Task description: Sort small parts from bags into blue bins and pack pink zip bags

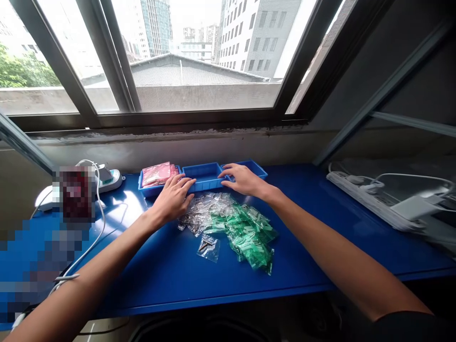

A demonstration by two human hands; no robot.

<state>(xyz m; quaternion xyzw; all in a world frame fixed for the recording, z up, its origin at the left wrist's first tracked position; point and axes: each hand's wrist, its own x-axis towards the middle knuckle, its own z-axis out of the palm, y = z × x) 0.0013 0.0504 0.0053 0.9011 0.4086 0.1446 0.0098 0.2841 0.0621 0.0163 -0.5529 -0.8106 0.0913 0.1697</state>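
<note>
Three small blue bins stand in a row at the back of the blue table. The left bin (149,191) holds pink packets (156,174); the middle bin (202,171) and the right bin (257,167) show bare insides. My left hand (173,195) is open, fingers spread at the front of the left and middle bins. My right hand (242,180) is open too, fingers apart over the edges between the middle and right bins. Below the hands lie a pile of clear bags with small metal parts (201,213) and a heap of green packets (249,235).
One clear bag (208,248) lies apart, nearer the front edge of the blue table (171,280). On the left are a power strip (110,180) and a white cable (101,223). White power strips and cords (374,202) run along the right. A window sits behind.
</note>
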